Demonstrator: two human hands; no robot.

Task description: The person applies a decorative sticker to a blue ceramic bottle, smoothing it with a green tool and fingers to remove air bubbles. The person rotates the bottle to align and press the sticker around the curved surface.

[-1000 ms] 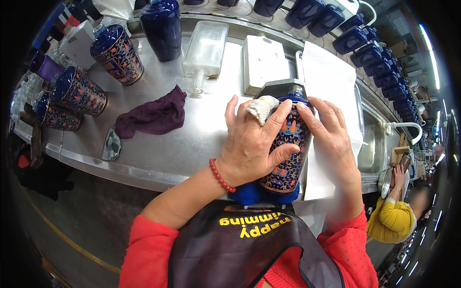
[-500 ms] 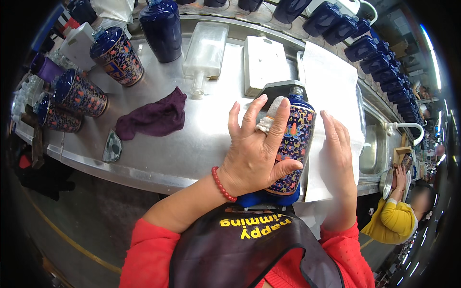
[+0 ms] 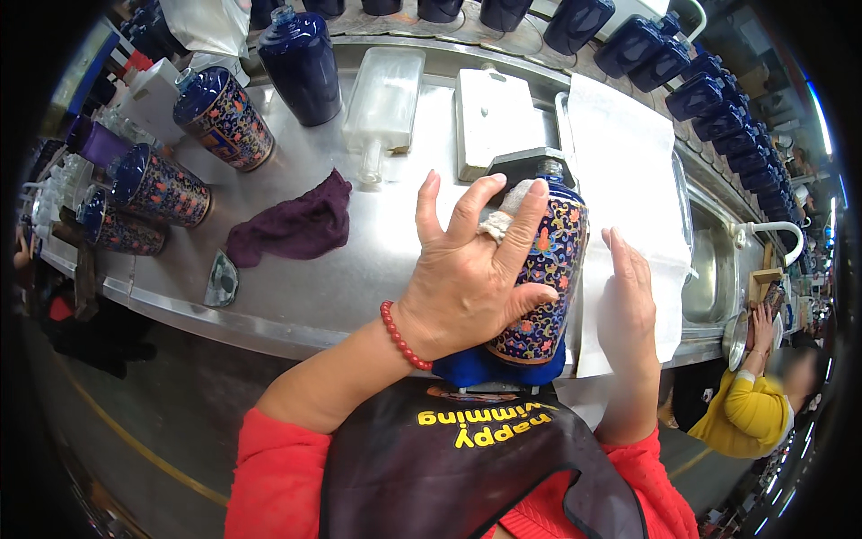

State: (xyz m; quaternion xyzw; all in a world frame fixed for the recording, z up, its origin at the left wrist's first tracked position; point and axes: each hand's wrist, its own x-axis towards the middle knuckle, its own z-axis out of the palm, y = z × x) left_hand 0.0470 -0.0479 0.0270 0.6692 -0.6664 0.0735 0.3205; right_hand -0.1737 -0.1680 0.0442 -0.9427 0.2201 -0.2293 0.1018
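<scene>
Leaning with its neck toward the top, a patterned blue bottle [image 3: 558, 260] lies just right of the frame's centre, its lower end by a blue cushion [image 3: 548, 369] at the worktop's near edge. A dark angular support [image 3: 528, 163] stands behind its neck. The left hand [image 3: 467, 278] spreads over the bottle's left side, fingers well apart and unclosed, with the index finger and thumb lying over the patterned face. A white cloth [image 3: 514, 199] sits at its fingers; whether it is wrapped or pinched there, I cannot tell. The right hand [image 3: 633, 296] is open beside the bottle's right side, fingers extended, apart from the glass and apparently holding nothing; it is above white paper [image 3: 620, 126].

Left of centre, a crumpled purple cloth [image 3: 296, 216] rests on the metal worktop [image 3: 386, 220]. At upper centre lie a clear bottle [image 3: 384, 99] and a white block [image 3: 498, 121]. Other patterned bottles [image 3: 229, 121] stand at upper left. At right are a sink [image 3: 714, 278] and a co-worker's yellow sleeve [image 3: 741, 413].
</scene>
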